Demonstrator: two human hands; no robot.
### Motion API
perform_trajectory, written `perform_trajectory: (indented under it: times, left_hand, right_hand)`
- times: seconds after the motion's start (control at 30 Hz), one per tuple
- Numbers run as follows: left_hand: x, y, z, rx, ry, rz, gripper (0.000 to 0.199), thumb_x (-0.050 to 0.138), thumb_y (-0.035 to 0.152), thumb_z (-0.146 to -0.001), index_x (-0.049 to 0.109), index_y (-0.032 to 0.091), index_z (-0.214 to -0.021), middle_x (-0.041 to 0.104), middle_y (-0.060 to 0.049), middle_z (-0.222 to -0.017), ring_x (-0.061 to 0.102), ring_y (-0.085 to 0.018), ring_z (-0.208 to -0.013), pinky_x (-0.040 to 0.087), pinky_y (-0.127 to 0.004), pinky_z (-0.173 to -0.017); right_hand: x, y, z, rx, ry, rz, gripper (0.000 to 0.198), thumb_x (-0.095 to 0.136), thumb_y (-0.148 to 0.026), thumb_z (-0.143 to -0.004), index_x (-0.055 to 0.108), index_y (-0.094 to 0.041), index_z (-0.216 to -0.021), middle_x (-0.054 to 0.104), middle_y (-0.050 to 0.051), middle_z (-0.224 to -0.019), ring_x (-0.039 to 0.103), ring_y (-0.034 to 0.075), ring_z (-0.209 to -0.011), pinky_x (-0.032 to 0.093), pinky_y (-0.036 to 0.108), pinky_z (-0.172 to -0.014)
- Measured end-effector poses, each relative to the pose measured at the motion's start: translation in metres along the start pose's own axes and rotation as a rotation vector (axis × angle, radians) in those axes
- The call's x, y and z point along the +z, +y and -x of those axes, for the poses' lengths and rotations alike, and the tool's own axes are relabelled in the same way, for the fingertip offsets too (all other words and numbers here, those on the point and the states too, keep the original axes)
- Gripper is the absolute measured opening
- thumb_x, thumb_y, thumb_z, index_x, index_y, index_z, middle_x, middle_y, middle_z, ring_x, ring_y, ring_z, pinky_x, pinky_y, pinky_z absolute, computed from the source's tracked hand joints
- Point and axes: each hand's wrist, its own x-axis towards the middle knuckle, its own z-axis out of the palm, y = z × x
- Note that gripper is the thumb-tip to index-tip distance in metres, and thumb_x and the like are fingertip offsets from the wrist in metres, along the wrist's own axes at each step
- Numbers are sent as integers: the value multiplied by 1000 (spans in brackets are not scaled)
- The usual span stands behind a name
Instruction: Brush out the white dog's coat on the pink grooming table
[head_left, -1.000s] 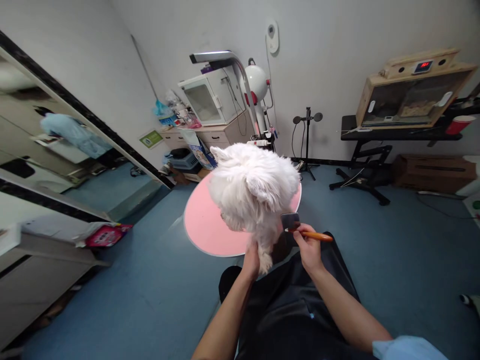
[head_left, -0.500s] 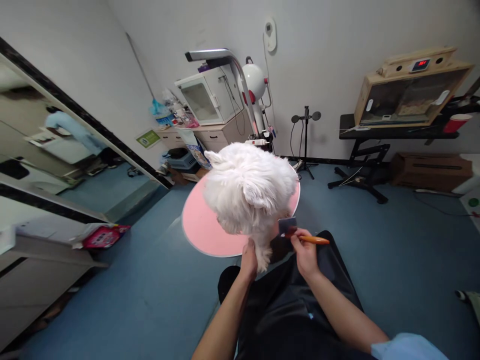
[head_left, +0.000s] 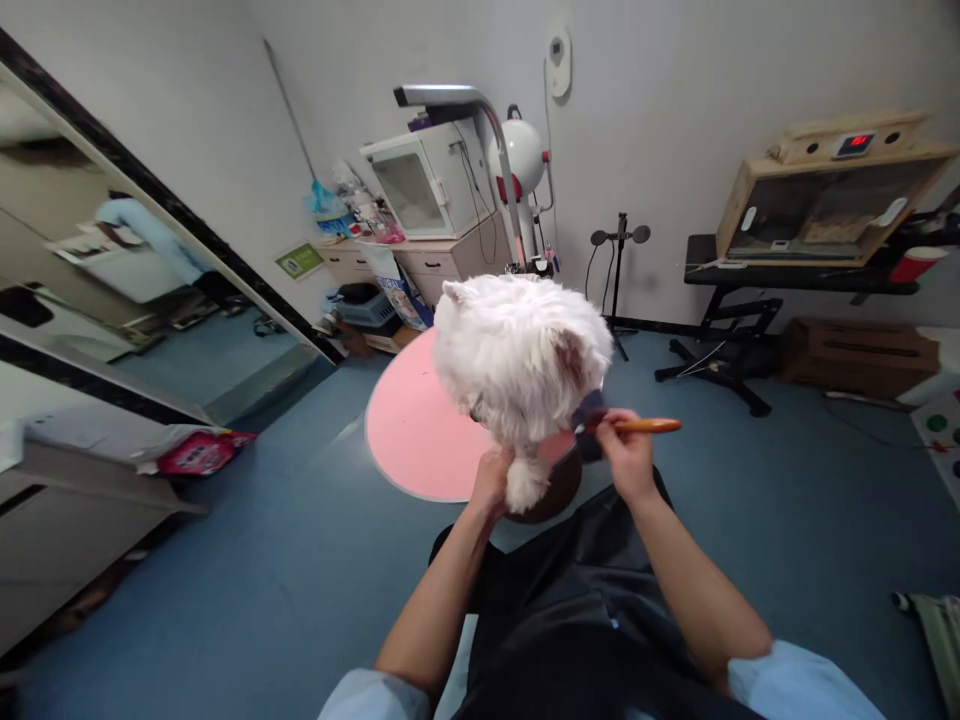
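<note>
A fluffy white dog (head_left: 521,350) is on a round pink grooming table (head_left: 412,430), its head toward me. One of its front legs reaches over the near edge, and my left hand (head_left: 493,480) is closed around that leg beside the paw (head_left: 527,486). My right hand (head_left: 628,455) grips a slicker brush by its orange handle (head_left: 649,426). The brush's dark flat head (head_left: 591,415) is close to the dog's side; whether its pins touch the fur I cannot tell.
A metal grooming arm (head_left: 487,110) rises behind the dog, near a white dryer (head_left: 520,155) and a cabinet (head_left: 412,185). To the right, a wooden glass-fronted box (head_left: 825,205) sits on a black table. A mirror (head_left: 172,260) at left reflects another person.
The brush and my right hand have moved up, closer to the dog's side. My left hand and the held leg are slightly higher. The dog's head has turned a little, and the view has shifted.
</note>
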Motion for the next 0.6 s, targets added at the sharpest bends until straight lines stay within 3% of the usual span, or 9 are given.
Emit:
perform_trajectory:
  times: [0.1,0.13,0.23,0.37,0.4,0.5,0.53,0.57,0.6]
  left_hand:
    - [7,0,3,53,-21,38,54,80,62,-51,66,12,-67,67,-5,-62,56,-14,-54,43,-25,-53]
    - [10,0,4,58,-24,43,54,79,61,-52,67,12,-69,68,-5,-65,58,-15,-57,44,-25,-56]
    - [14,3,7,41,-57,28,52,78,58,-57,70,12,-78,72,-8,-74,63,-19,-68,48,-27,-64]
    - [9,5,6,6,-122,26,46,79,55,-59,68,11,-69,69,-6,-66,60,-16,-61,45,-26,-61]
    - [7,4,6,-10,-133,42,49,79,57,-59,69,11,-72,70,-7,-68,61,-16,-62,46,-26,-63]
    - [-1,2,5,-39,-145,70,60,77,63,-58,71,9,-84,73,-11,-80,64,-19,-70,48,-29,-68]
    - [-3,2,4,-27,-150,47,60,76,63,-59,71,9,-85,73,-11,-82,64,-20,-71,48,-29,-69]
    - [-5,4,2,-4,-155,8,58,75,62,-61,71,9,-84,73,-11,-81,63,-19,-71,48,-28,-68]
    - [-7,6,0,22,-171,-38,55,74,61,-64,71,10,-81,72,-10,-79,63,-18,-69,47,-27,-67]
  right_hand:
    - [4,-9,5,68,-354,92,23,73,-39,-69,63,-19,-76,68,4,-78,63,20,-72,52,33,-70]
    - [5,-11,9,88,-355,127,24,73,-39,-68,64,-19,-77,68,4,-77,64,21,-72,52,34,-70]
    - [9,-15,17,47,-157,136,25,70,-40,-73,63,-19,-85,68,6,-85,65,22,-76,52,36,-72]
    - [6,-14,10,2,-286,73,24,71,-39,-74,63,-20,-85,68,7,-90,65,23,-79,52,36,-72]
    - [2,-12,5,-19,-235,102,24,72,-39,-72,62,-20,-83,68,6,-84,64,22,-75,52,36,-71]
    - [-11,-7,-7,-76,167,119,28,72,-43,-70,59,-20,-79,64,3,-76,60,19,-69,50,34,-69]
    - [-15,-5,-6,-26,202,58,29,71,-45,-70,58,-20,-77,64,2,-76,60,18,-68,50,33,-66]
    - [-16,-4,-1,73,126,-19,30,71,-46,-70,56,-20,-75,64,2,-76,61,18,-67,50,33,-64]
    - [-15,-3,7,211,-43,-100,31,72,-46,-69,56,-20,-73,65,3,-75,61,19,-66,50,32,-61]
